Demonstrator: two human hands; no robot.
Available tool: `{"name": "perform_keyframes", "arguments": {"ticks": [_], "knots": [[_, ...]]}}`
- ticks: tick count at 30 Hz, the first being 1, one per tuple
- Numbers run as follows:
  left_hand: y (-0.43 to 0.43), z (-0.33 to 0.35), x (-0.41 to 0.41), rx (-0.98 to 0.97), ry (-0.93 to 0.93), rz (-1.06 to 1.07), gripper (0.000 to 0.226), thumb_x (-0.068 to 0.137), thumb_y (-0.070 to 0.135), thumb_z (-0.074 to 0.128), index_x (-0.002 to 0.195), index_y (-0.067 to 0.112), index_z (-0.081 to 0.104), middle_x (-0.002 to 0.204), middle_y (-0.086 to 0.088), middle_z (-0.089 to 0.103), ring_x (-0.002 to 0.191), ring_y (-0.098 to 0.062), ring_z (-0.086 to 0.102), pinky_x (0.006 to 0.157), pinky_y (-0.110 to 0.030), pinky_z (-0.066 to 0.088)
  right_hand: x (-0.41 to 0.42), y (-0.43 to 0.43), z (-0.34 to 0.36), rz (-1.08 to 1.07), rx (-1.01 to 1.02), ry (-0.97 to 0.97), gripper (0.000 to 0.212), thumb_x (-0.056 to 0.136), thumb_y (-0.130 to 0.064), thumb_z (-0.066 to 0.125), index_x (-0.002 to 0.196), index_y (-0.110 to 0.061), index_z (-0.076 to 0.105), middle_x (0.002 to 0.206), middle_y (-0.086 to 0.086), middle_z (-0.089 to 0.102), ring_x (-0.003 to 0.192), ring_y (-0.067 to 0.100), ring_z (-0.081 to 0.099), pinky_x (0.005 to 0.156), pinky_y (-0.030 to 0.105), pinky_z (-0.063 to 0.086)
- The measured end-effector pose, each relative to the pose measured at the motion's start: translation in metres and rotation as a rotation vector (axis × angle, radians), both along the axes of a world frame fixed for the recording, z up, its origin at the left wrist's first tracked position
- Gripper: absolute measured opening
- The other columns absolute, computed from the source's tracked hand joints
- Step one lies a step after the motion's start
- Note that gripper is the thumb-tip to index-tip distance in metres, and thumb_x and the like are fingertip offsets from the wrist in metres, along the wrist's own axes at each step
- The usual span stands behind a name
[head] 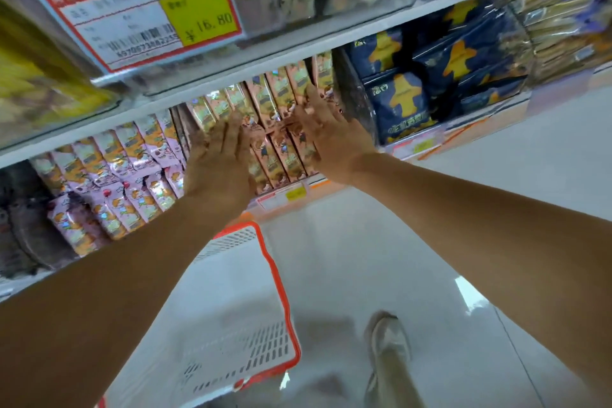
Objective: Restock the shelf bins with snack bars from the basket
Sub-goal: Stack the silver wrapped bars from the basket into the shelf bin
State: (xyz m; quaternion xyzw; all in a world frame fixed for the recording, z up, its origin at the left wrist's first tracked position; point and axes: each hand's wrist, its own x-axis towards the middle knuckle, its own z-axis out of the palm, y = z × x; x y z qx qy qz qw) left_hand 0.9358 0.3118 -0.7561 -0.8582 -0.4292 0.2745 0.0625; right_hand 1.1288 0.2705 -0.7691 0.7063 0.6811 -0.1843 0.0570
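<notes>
Left hand (220, 162) and right hand (326, 129) lie flat, fingers straight, gripping nothing, on the pink snack bars (281, 91) in the shelf bin (281, 197); person should press evenly inward to square rows, basket (276, 278) below.

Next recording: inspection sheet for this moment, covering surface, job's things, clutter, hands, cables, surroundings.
Surface: white shelf, bins packed along it.
Job's things: snack bars stand in rows in the bin; basket on the floor below, no bars seen in it.
Clutter: nothing seen.
Hands: left hand and right hand flat, fingers straight, against the snack bars.
Cables: nothing seen.
Surroundings: blue packs to the right, price tag above, shoe on pale floor.
</notes>
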Motion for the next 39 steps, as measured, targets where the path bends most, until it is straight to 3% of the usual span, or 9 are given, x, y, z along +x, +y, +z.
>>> {"name": "perform_keyframes", "arguments": {"ticks": [4,10,15,19,22,26,32,36,39], "knots": [[-0.008,0.005,0.018,0.043,-0.059,0.085,0.074,0.096,0.04,0.036,0.154,0.01,0.001,0.16,-0.012,-0.018,0.149,-0.029,-0.007,0.119,-0.048,0.009,0.004,-0.001,0.01,-0.035,0.169,0.01,0.067,0.091,-0.018,0.057,0.15,-0.012,0.025,0.159,0.017,0.003,0.145,0.034,0.018,0.112,0.042,0.034],[-0.011,0.011,0.035,0.01,-0.204,0.103,0.076,0.094,0.036,0.044,0.154,0.025,-0.003,0.161,-0.006,-0.018,0.149,-0.03,-0.005,0.119,-0.049,0.012,0.015,0.008,0.012,-0.03,0.08,0.073,0.083,0.095,-0.025,0.054,0.154,-0.008,-0.002,0.159,0.021,-0.016,0.149,0.035,-0.004,0.119,0.042,0.02],[-0.007,0.004,0.038,-0.014,-0.162,0.158,0.076,0.097,0.039,0.042,0.154,0.026,-0.007,0.158,-0.005,-0.027,0.149,-0.027,-0.013,0.12,-0.048,0.008,0.015,0.015,0.016,-0.023,0.235,0.121,0.075,0.092,-0.031,0.059,0.149,-0.001,0.02,0.153,0.019,0.018,0.147,0.036,0.005,0.122,0.04,0.009],[-0.009,0.001,0.037,0.018,-0.221,0.143,0.076,0.095,0.036,0.047,0.155,0.022,0.001,0.16,-0.007,-0.019,0.149,-0.029,-0.009,0.12,-0.048,0.01,0.021,0.021,0.017,-0.03,0.282,0.203,0.054,0.091,-0.018,0.059,0.137,0.003,0.041,0.142,0.018,0.032,0.138,0.033,0.027,0.117,0.037,0.026],[-0.013,0.0,0.039,0.073,-0.271,0.104,0.078,0.093,0.034,0.05,0.155,0.021,0.004,0.16,-0.013,-0.017,0.149,-0.031,-0.009,0.121,-0.048,0.01,0.022,0.025,0.013,-0.064,0.32,0.226,0.06,0.091,-0.011,0.056,0.145,-0.002,0.033,0.149,0.02,0.024,0.143,0.035,0.02,0.115,0.04,0.031],[-0.011,-0.005,0.037,0.074,-0.249,0.065,0.081,0.095,0.038,0.046,0.154,0.024,-0.007,0.159,-0.016,-0.021,0.148,-0.032,-0.011,0.121,-0.049,0.007,0.014,0.029,0.009,-0.012,0.225,0.024,0.08,0.09,-0.004,0.058,0.155,-0.012,0.011,0.16,0.019,-0.004,0.148,0.039,-0.003,0.112,0.04,0.033],[-0.005,-0.006,0.03,0.054,-0.238,0.017,0.082,0.095,0.038,0.047,0.154,0.022,-0.007,0.158,-0.016,-0.023,0.148,-0.031,-0.014,0.121,-0.05,0.006,0.016,0.048,0.012,0.072,0.308,-0.304,0.042,0.095,0.002,0.041,0.135,0.004,0.03,0.143,0.028,0.031,0.134,0.044,0.032,0.11,0.043,0.034],[-0.007,-0.01,0.03,0.051,-0.261,0.044,0.084,0.094,0.038,0.049,0.154,0.024,-0.008,0.158,-0.015,-0.025,0.148,-0.03,-0.015,0.121,-0.047,0.004,0.016,0.041,0.006,0.073,0.265,-0.323,0.041,0.093,0.003,0.045,0.132,0.007,0.033,0.146,0.029,0.024,0.137,0.045,0.027,0.108,0.042,0.039],[-0.009,-0.011,0.032,0.095,-0.294,0.043,0.086,0.092,0.037,0.052,0.155,0.021,-0.004,0.157,-0.02,-0.023,0.148,-0.033,-0.013,0.121,-0.046,0.002,0.015,0.035,-0.001,0.052,0.362,-0.273,0.05,0.084,-0.003,0.059,0.13,0.008,0.044,0.143,0.029,0.04,0.135,0.042,0.038,0.11,0.044,0.039]]}}
